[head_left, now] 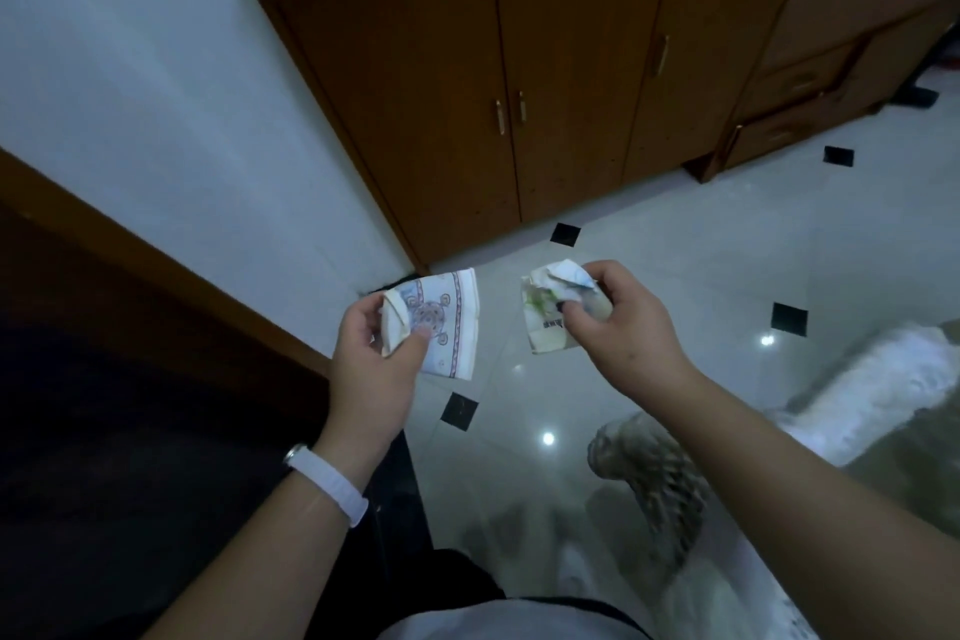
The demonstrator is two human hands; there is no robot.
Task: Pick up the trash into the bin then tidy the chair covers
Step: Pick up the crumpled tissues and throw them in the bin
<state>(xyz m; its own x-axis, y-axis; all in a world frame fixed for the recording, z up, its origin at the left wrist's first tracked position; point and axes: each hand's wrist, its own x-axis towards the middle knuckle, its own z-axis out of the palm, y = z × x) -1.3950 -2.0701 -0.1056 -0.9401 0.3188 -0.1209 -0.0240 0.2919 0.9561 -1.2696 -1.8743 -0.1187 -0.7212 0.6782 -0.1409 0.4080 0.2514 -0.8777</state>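
Nearest the lens, a pale shirt [498,624] is seen at the bottom edge, and two bare forearms are stretched out from it toward the cabinet [519,68]. Trash is held in both hands, in the air in front of the cabinet's foot. A patterned paper [449,322], folded and creased, is pinched by the left hand [371,353]: the thumb is curled over its near face, and the fingers are hidden behind it. A crumpled wrapper [550,312] is gripped by the right hand [628,327], whose fingers are curled round its upper part. The two pieces are held apart, with a clear gap between them. A white band [332,483] is worn on the left wrist. Under the hands, a glossy pale floor [701,250] set with small black squares runs up to the cabinet. A brown-patterned cloth [654,483] is seen farther from the cabinet than the right hand, and a blurred white cloth [883,390] lies near it.
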